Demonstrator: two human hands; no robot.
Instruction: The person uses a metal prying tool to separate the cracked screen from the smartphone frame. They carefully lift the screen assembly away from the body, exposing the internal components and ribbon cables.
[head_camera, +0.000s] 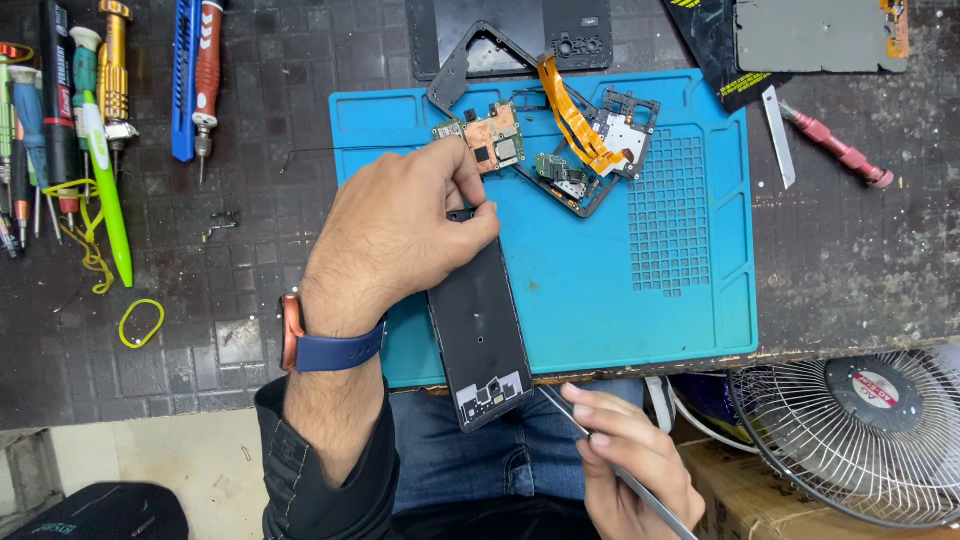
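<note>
Workbench (850, 260), dark and scuffed, fills the view, with a blue mat (640, 310) lying at its near edge. On the floor to the right stands a wire-caged fan (860, 440). Across the mat's near edge, a stripped phone frame (480, 335) lies lengthwise and juts past the bench over the person's lap. The left hand (395, 235), a blue-strapped watch (315, 345) on its wrist, rests on the frame's far end, with fingertips (478, 205) curled and pinching that top edge. The right hand (630, 455) sits below the bench edge, just beside the frame's near end, closed around metal tweezers (600, 455) whose tips point up toward the frame. Beyond the left hand, on the mat, lie a circuit board (492, 138), an orange ribbon cable (572, 115) and a smaller board (625, 135), all on black phone parts. A phone back (510, 35) lies at the mat's far edge. Along the bench's left side, a row of screwdrivers (110, 70) and a green pen (108, 190) lie next to yellow rubber bands (140, 322). At the far right, a red-handled blade (835, 150) lies well apart from both hands.
</note>
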